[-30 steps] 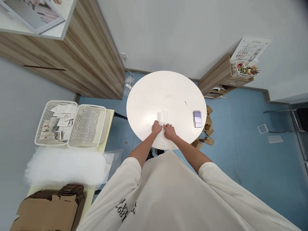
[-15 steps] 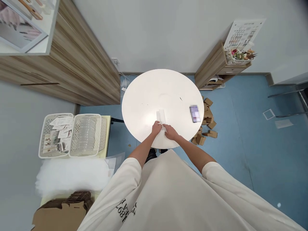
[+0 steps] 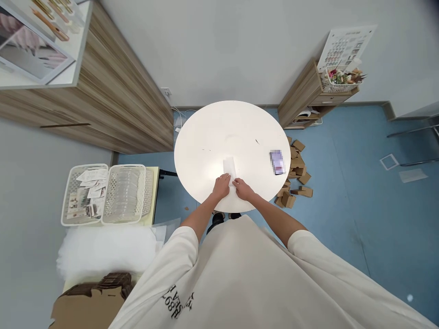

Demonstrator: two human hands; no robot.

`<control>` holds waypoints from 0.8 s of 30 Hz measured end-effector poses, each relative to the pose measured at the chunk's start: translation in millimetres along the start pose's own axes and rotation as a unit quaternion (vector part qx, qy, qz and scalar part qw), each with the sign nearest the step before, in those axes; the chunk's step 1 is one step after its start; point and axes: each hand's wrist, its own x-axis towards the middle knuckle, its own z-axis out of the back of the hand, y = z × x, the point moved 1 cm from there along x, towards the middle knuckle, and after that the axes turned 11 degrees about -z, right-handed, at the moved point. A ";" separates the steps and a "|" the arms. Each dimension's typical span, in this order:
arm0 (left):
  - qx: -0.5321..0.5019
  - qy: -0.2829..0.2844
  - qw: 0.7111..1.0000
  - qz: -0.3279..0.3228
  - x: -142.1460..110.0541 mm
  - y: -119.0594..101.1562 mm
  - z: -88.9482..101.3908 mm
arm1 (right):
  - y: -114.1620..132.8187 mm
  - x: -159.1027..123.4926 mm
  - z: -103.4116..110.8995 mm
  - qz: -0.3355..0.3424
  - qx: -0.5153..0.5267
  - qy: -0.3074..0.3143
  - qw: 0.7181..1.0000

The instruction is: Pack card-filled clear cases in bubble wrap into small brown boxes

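A small piece of white foam wrap, slightly see-through, lies on the round white table near its front edge. My left hand is closed over its lower left side, fingertips on top. On the other side my right hand pinches the lower right edge between thumb and fingers. Both hands sit close together, with the wrap between them. Whether anything is inside the wrap I cannot tell. A blurred purple packet rests at the table's right side.
Cardboard boxes lie in a heap on the floor right of the table. At left, white baskets hold cards and clear plastic cases. A white foam stack and flat brown cartons are nearer. A wooden cabinet stands behind left.
The two flaps of the wrap now lie together as one narrower piece. My left hand has moved slightly toward me, and my right hand has shifted a little. The view has tilted slightly.
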 end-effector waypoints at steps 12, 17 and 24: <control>0.055 0.084 0.995 -0.026 20.5 -5.5 8.4 | 4.6 5.0 9.2 0.011 -0.048 -0.010 0.999; 0.001 0.090 0.996 0.009 17.2 -6.1 10.3 | 8.5 -1.0 11.4 0.000 -0.057 -0.014 0.998; -0.015 0.095 0.995 0.007 -23.6 -14.7 9.1 | 20.6 -18.3 -2.3 0.042 -0.084 -0.025 0.995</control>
